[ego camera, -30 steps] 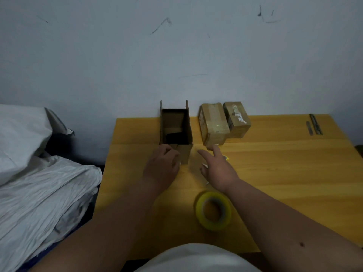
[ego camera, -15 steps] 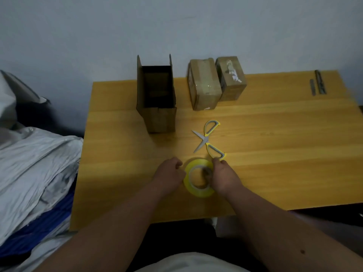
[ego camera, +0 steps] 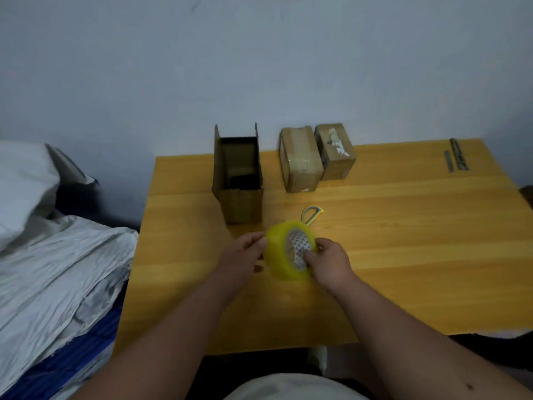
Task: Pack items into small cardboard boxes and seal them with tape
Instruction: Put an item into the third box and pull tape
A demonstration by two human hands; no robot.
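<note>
Over the wooden table (ego camera: 403, 241), your left hand (ego camera: 245, 258) and right hand (ego camera: 328, 261) both grip the tape roll (ego camera: 277, 255), near 1 open box (ego camera: 239, 180).

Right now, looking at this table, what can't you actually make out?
- Scissors, head view: only one yellow handle loop shows; the tape roll covers the rest.
- Open cardboard box: something dark lies inside, too shadowed to identify.
- Two thin metal strips at the far right corner: too small to name.
- Left hand: whether it pinches a tape end is blurred.
</note>
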